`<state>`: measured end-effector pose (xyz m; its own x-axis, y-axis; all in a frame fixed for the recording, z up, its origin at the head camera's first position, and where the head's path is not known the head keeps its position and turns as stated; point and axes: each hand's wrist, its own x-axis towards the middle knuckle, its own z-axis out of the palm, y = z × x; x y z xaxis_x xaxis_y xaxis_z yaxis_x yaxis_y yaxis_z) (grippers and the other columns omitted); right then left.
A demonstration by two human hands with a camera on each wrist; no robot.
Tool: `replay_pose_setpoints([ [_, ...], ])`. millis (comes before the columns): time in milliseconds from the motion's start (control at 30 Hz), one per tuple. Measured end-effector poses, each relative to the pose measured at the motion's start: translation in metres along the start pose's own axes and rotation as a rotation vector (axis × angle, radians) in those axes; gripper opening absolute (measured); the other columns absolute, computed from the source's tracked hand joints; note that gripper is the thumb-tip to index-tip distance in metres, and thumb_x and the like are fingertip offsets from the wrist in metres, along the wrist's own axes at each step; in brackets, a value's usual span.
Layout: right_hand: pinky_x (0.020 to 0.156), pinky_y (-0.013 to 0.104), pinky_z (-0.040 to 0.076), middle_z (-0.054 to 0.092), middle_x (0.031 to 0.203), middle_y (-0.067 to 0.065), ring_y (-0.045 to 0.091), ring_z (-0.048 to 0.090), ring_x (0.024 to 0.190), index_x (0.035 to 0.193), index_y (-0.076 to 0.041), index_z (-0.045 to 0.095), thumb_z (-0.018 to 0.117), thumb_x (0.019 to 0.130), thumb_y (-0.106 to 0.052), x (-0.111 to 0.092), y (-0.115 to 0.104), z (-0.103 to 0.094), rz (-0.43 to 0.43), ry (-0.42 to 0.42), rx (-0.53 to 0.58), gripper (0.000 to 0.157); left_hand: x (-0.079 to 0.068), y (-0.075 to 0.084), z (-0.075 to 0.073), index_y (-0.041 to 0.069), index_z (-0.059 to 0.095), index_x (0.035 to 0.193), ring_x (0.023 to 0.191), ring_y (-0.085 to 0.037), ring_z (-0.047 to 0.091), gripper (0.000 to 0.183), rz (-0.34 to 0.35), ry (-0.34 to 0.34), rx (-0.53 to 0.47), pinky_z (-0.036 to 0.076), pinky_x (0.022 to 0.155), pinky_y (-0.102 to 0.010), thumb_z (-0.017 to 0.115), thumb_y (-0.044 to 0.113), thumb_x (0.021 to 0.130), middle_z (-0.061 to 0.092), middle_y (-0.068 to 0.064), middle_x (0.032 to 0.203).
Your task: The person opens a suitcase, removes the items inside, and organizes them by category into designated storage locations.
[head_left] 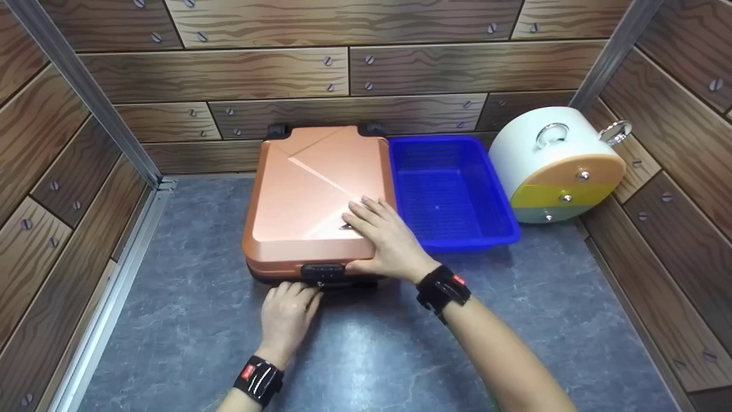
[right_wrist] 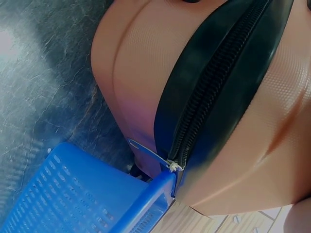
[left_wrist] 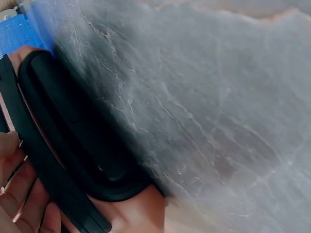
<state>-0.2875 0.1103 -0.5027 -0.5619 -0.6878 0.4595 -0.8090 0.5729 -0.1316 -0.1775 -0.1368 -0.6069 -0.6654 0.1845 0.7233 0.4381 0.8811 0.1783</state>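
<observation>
An orange-pink suitcase [head_left: 320, 194] lies flat, its black wheels toward the back wall. My right hand [head_left: 389, 237] rests with spread fingers on the lid's front right corner. At the front edge, beside the black lock [head_left: 323, 271], my left hand [head_left: 287, 315] bends its fingers and pinches a small metal zipper pull, mostly hidden by the fingers. The left wrist view shows the black zipper band and a black carry handle [left_wrist: 77, 116] by those fingers [left_wrist: 29, 204]. Along the suitcase's side runs a zipper [right_wrist: 218, 73], with another pull [right_wrist: 150, 154] near the basket.
A blue plastic basket [head_left: 512, 232] stands against the suitcase's right side. Farther right is a round white drawer box [head_left: 526, 131] with orange, yellow and green drawer fronts and ring handles. Wood-patterned walls enclose the grey marbled surface [head_left: 189, 320] on three sides.
</observation>
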Motion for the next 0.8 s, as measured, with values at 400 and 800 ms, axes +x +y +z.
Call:
replay_pose_setpoints([
  [400,0.124,0.053,0.012,0.041,0.16,0.009,0.031,0.027,0.152,0.155,-0.015,0.047,0.08,0.075,-0.066,0.0,0.0,0.001,0.029,-0.024,-0.007,0.1,-0.003,-0.005,-0.016,0.013,0.079,0.1,0.071,-0.017,0.064,0.011,-0.03,0.023,-0.091,0.054,0.058,-0.034,0.08,0.014,0.089,0.074,0.002,0.085],
  [800,0.124,0.053,0.014,0.044,0.158,0.01,0.032,0.03,0.15,0.153,-0.014,0.049,0.08,0.073,-0.067,0.0,0.002,0.001,0.008,0.008,0.011,0.1,-0.01,-0.018,-0.023,0.014,0.077,0.096,0.072,-0.016,0.064,0.006,-0.106,-0.012,-0.132,0.053,0.061,-0.034,0.079,0.014,0.09,0.073,0.005,0.085],
])
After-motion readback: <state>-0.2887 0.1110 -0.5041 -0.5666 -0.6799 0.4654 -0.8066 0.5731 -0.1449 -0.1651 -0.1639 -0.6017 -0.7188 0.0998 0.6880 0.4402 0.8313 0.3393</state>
